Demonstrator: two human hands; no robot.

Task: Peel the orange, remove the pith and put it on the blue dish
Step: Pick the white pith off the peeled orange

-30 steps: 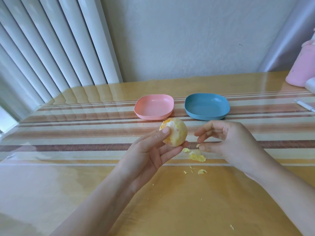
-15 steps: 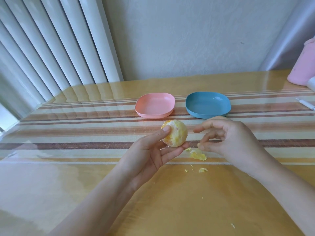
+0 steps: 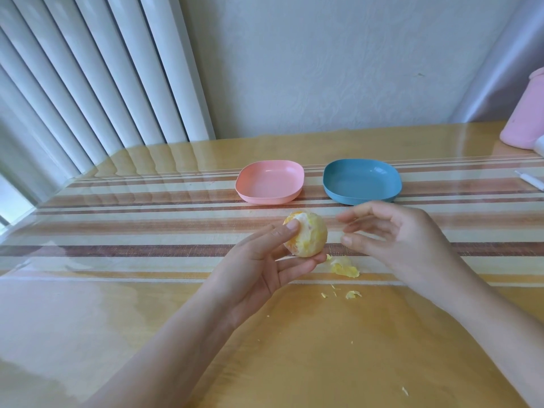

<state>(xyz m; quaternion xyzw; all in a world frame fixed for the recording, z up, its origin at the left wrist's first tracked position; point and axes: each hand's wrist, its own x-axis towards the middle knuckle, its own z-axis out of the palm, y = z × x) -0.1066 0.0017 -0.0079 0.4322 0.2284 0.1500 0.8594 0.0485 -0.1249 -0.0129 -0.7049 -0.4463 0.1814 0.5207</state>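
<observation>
Orange point(image 3: 309, 240): left hand point(image 3: 255, 270) is gripping it at fingertips only, right hand point(image 3: 397, 240) is hovering loose, seemingly empty; hard picking is risking a drop.

Soft, even daylight fills the scene. It comes from the blinds point(image 3: 88, 83) far to the left of the left grip point(image 3: 259, 269), and their slats glow pale. The glossy worktop point(image 3: 147, 319) mirrors the slats as broad white streaks beyond and to the left of that grip. A washed-out sheen lies nearer the camera on the same side. Shadows beneath both grips are faint and soft-edged. The orange point(image 3: 306, 238) in the left grip looks sharp. The fingertips of the right grip point(image 3: 397, 240) are smeared by motion blur. Away from the grips, wide-angle distortion fans the slats and bows the worktop's stripes.
</observation>
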